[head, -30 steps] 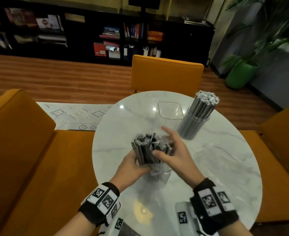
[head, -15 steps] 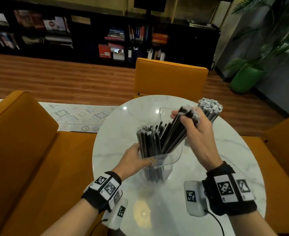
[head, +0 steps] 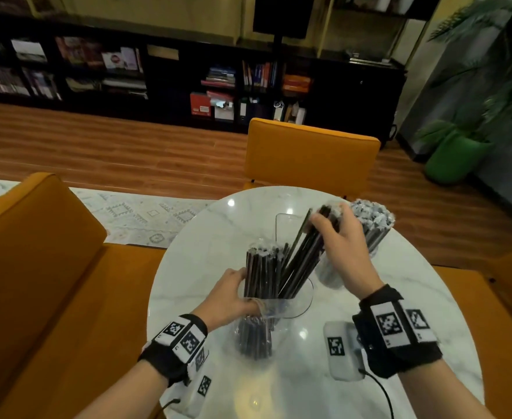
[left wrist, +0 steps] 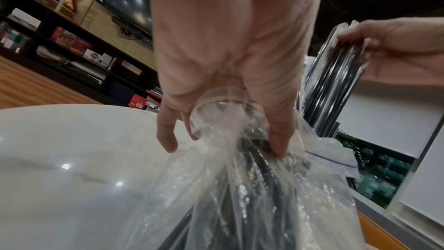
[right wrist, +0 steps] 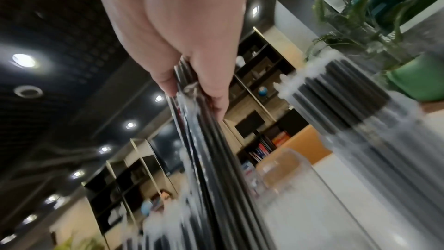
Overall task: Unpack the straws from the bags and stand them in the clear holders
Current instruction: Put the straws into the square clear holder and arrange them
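My left hand (head: 233,293) grips a clear plastic bag (head: 256,331) of black wrapped straws (head: 262,275) around its middle, just above the marble table (head: 369,297). In the left wrist view the left hand (left wrist: 228,86) squeezes the crumpled bag (left wrist: 240,187). My right hand (head: 340,237) holds a slanted bunch of straws (head: 301,261) by the top ends, half drawn out of the bag; the right wrist view shows this bunch (right wrist: 211,149) under the hand (right wrist: 187,64). An empty clear holder (head: 288,228) stands behind. A clear holder full of straws (head: 372,228) stands at the right.
Orange chairs (head: 309,152) ring the round table. A white device with a marker (head: 340,353) and cable lies near my right wrist. A dark bookshelf (head: 188,83) and a green plant pot (head: 454,155) stand beyond.
My right hand took a bunch of straws at the bag's mouth and pulled it up and to the right, out of the bag. The left hand kept hold of the bag.
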{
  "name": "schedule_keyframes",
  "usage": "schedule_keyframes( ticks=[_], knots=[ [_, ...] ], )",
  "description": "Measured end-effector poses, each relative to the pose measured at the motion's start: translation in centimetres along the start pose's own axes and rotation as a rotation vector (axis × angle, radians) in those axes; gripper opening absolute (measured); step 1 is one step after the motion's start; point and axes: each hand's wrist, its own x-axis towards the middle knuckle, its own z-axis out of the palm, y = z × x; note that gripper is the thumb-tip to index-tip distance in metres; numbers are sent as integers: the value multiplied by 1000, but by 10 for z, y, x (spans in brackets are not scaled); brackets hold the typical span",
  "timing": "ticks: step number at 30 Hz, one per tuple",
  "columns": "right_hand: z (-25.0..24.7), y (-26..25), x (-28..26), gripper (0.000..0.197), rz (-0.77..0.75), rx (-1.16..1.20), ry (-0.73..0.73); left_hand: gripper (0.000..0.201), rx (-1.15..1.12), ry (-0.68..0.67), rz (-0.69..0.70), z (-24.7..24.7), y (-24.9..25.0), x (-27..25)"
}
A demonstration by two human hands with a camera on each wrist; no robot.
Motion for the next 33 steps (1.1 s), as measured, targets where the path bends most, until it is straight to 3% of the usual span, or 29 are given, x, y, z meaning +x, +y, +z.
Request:
schedule_keyframes(
  ticks=[2, 6, 12, 16, 21, 28, 33],
  knots=[
    [-12, -19, 12, 8, -73, 51, 4, 50, -47, 30, 0, -2, 6, 0],
    [-20, -26, 26, 10, -159, 95, 77, 58, -130, 73, 14, -1, 11, 5],
    [8, 27, 7, 4, 48, 135, 27, 45, -157, 91, 6, 11, 12, 5],
    [22, 33, -2, 6, 3, 255, 136, 51, -192, 71, -11, 14, 12, 8],
    [13, 6, 15, 17, -89, 373, 370, 47, -281, 64, -29, 17, 13, 8],
    [-22, -46, 49, 16, -253, 412, 453, 49, -238, 99, -4, 13, 8, 4],
    [-35, -59, 64, 17, -282, 410, 498, 46, -202, 128, 9, 9, 6, 2]
  ],
)
